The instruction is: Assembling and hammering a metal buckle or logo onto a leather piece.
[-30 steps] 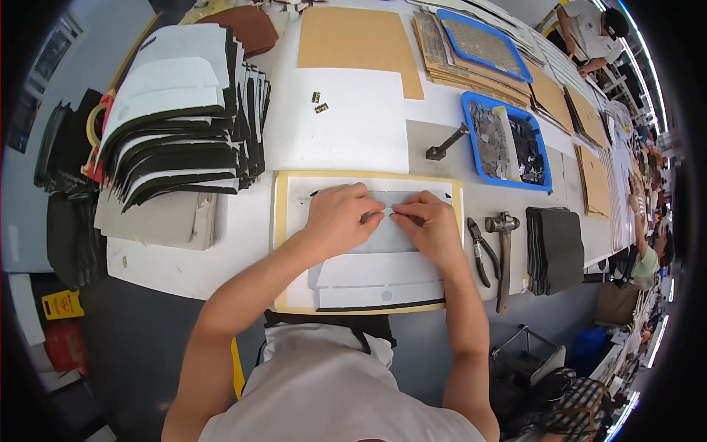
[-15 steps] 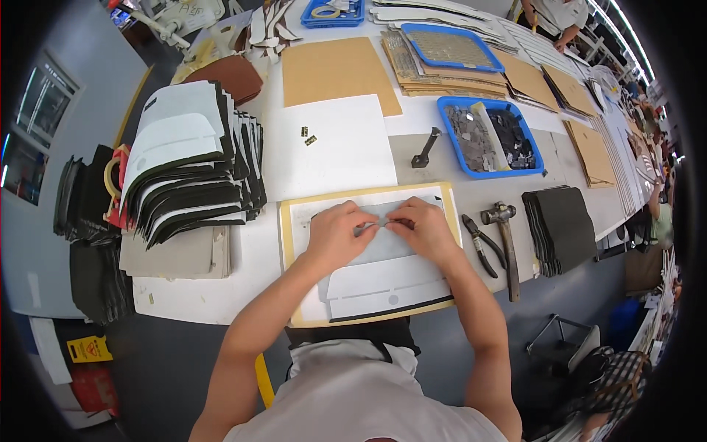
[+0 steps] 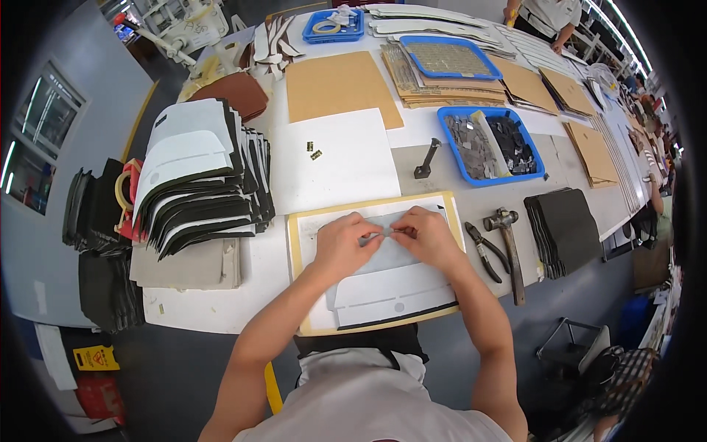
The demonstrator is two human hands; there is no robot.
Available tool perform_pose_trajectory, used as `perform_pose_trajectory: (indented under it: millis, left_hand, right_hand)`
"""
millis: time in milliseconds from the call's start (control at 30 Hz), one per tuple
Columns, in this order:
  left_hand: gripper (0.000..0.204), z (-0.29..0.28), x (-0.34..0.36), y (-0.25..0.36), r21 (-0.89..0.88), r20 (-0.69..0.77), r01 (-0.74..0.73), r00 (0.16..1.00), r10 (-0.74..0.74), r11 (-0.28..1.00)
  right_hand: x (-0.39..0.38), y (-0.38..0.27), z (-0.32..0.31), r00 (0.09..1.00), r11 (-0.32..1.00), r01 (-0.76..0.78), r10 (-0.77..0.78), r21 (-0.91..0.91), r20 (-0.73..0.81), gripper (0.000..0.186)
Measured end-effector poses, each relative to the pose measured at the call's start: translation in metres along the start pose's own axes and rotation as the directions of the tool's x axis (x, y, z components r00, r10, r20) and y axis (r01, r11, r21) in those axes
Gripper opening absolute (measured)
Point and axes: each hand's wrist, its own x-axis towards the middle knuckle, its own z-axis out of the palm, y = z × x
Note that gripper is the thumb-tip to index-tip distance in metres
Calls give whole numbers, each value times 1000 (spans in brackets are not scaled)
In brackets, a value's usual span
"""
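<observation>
Over the upper part of a grey and white panel (image 3: pixel 398 295) with dark edges, my hands come close together. My left hand (image 3: pixel 346 244) is closed, thumb and fingertips pinching a small grey piece (image 3: pixel 368 239). From the other side my right hand (image 3: pixel 428 239) pinches at the same spot, and its fingertips hide most of what lies between them. Both hands' edges rest on or just above the panel. Underneath it is a white board (image 3: pixel 449 317) with a yellow border.
Pliers (image 3: pixel 486 252) and a hammer (image 3: pixel 508 254) lie right of the board, beside a dark panel stack (image 3: pixel 563 232). Beyond stand a black metal tool (image 3: pixel 427 158) and a blue tray (image 3: pixel 532 177) of small grey and black pieces. Layered panels (image 3: pixel 199 177) rise at left.
The whole view has shifted slightly, so the table sits a little lower and further right. Both hands keep their pinch over the panel, with only small finger movement.
</observation>
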Motion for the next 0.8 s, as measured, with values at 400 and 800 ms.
perform_pose_trajectory:
  millis: [400, 800]
  left_hand:
    - [13, -2, 3, 3, 38, 4, -26, 1000, 25, 999]
    - [12, 7, -1, 1, 149, -53, -132, 989, 141, 980]
  right_hand:
    - [2, -6, 1, 1000, 1000, -16, 16, 2, -22, 13]
    - [18, 6, -9, 971, 975, -216, 210, 45, 116, 13]
